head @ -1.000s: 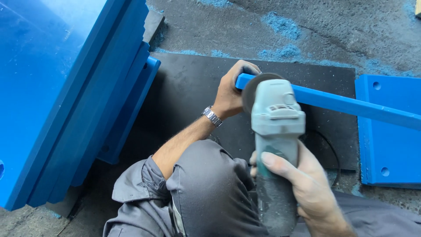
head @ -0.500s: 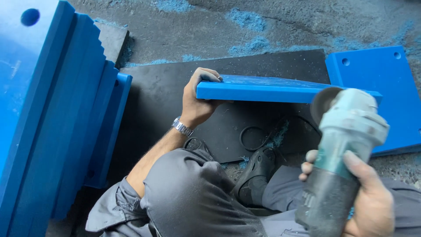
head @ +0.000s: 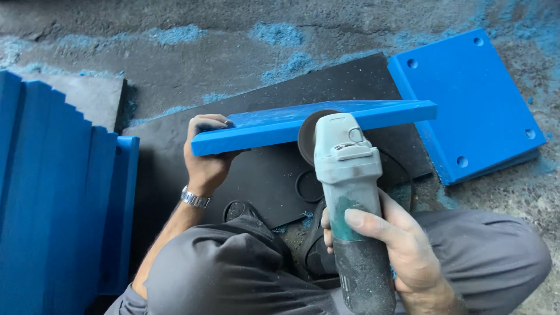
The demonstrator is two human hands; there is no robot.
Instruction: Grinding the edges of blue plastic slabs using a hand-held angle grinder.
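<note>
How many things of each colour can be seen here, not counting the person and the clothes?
Blue: 3 — the blue flat plastic board held on edge, the blue square plate with corner holes, the stack of blue panels.
Black: 1 — the black rubber mat.
Grey-green: 1 — the angle grinder.
Silver: 1 — the wristwatch.
Total: 6

No packages, labels, signs or screens were visible anywhere in the view, whether on the floor, on the stacked pieces or on the tool.
</note>
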